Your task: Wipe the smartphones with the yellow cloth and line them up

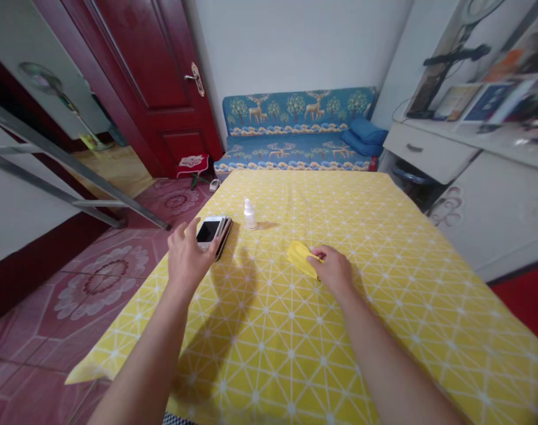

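My left hand (188, 254) is at the near-left side of a white phone (209, 229), thumb and fingers spread apart around it. Whether the fingertips touch the phone I cannot tell. The phone lies on top of at least one darker, flat, phone-like item (224, 237). My right hand (334, 268) pinches the right end of a folded yellow cloth (302, 255) between thumb and fingers, low over the tabletop. A small white bottle (250, 214) with a white cap stands upright between the phone and the cloth, farther back.
A yellow tablecloth with white lines (290, 354) covers the table. Behind it stands a blue patterned sofa (290, 141). On the right is a white cabinet (494, 200); a metal ladder-like frame (95, 189) leans at the left. A red stool (193, 165) stands near the door (149, 77).
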`<state>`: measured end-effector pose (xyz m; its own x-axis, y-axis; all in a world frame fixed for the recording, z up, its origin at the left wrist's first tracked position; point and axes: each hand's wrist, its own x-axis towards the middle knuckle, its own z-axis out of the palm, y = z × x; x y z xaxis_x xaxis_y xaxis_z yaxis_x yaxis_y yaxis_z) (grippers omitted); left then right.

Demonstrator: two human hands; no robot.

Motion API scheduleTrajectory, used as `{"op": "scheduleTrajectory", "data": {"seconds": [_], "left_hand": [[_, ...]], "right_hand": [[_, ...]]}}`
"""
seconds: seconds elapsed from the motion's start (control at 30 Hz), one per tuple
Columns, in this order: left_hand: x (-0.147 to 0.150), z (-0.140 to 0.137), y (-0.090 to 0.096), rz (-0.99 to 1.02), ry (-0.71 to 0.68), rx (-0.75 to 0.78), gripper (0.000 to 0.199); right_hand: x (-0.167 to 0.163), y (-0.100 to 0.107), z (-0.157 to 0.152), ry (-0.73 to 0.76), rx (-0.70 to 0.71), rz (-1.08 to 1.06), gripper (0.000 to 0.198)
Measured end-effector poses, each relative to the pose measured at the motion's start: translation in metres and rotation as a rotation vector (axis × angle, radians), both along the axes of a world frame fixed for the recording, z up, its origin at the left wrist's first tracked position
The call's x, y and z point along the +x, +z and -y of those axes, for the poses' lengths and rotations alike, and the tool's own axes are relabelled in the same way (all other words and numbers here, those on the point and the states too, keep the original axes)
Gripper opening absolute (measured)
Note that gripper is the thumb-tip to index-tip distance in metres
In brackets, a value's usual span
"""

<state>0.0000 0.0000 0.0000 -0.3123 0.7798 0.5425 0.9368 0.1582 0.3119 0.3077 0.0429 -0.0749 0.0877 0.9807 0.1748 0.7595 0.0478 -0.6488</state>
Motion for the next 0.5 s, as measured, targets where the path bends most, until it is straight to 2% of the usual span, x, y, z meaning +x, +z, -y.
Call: {"op": "scheduleTrajectory", "data": {"seconds": [0.1, 0.2, 0.33, 0.5], "left_hand": [[-0.015, -0.021, -0.008, 0.033, 0.135, -0.321, 0.09], [-0.019, -0.029, -0.004, 0.053, 0.172, -0.485, 0.092], [-0.02, -0.032, 0.0, 0.019, 0.187, -0.476, 0.086], [-0.019, -0.03, -0.001, -0.022, 0.192, -0.43, 0.079]], "right_hand": [[0.001, -0.006, -0.004, -0.065, 0.131, -0.095, 0.011], [0.002, -0.01, -0.007, -0.117, 0.168, -0.262, 0.02], [0.003, -0.016, -0.01, -0.105, 0.173, -0.424, 0.022], [0.003, -0.024, -0.015, -0.079, 0.187, -0.489, 0.018]]}}
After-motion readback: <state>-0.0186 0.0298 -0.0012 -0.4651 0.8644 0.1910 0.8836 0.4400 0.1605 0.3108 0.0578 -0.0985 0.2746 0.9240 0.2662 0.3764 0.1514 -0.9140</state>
